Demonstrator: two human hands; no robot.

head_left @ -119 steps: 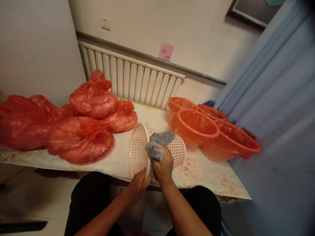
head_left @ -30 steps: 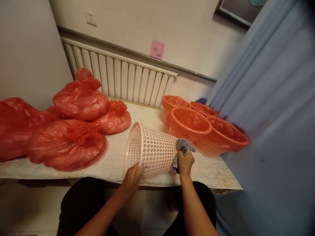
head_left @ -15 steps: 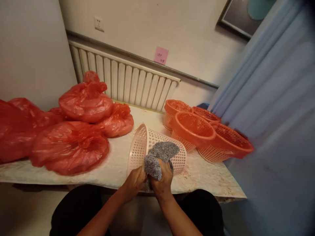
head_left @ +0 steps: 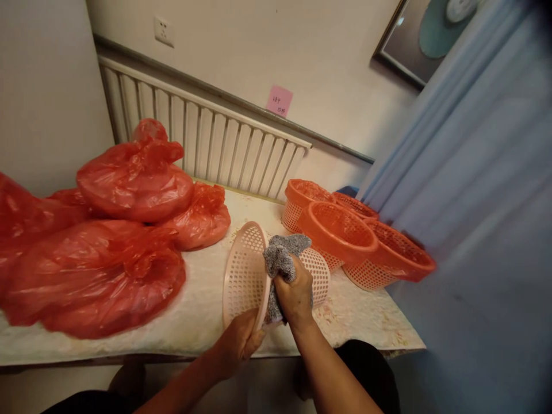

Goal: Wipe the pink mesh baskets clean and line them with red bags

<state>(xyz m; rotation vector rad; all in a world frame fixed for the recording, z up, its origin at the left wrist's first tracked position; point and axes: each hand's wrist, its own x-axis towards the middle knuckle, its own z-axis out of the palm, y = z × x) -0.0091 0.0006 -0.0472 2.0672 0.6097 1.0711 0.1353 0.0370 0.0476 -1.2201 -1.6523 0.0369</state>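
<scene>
Low in the middle of the frame, the left hand [head_left: 239, 345] pinches the bottom edge of the rim of a pale pink perforated plastic basket [head_left: 244, 276], which lies on its side near the front edge of the marble-patterned table [head_left: 194, 313], mouth turned to the left. Just above it, the right hand [head_left: 295, 293] is clenched around a bunched grey woolly cloth [head_left: 280, 256] and presses it against the basket's outer wall, right behind the rim.

For a good wipe, I judge the left hand should brace the rim firmly so the light basket neither rolls nor slides off the near edge. The cloth should be pushed along the rows of holes, and the basket turned a little at a time so no strip is missed.

To the left lie knotted red plastic bags [head_left: 99, 276]. Right of centre stand nested orange mesh baskets [head_left: 336, 227]. Behind them, at the upper middle, are a white ribbed radiator [head_left: 207, 144] and a pink paper note [head_left: 279, 101] on the wall.
</scene>
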